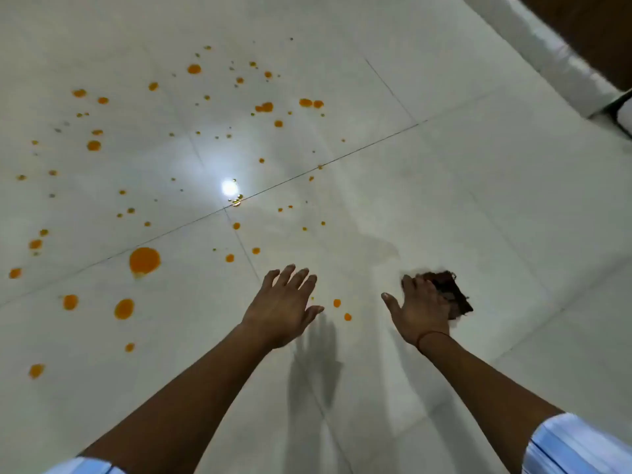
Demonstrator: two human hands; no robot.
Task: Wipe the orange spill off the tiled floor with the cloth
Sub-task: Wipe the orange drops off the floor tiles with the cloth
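Observation:
Orange drops of many sizes spatter the pale tiled floor, mostly on the left and centre; the largest blob lies left of my hands. Two small drops sit between my hands. My right hand presses flat on a dark brown cloth, which sticks out past the fingers on the right. My left hand hovers over the floor with fingers spread and holds nothing. A faint wet smear shows just beyond the cloth.
A white raised ledge runs along the top right corner, with a dark brown surface behind it. A bright lamp reflection glares off the tiles at centre. The tiles to the right of the cloth carry no drops.

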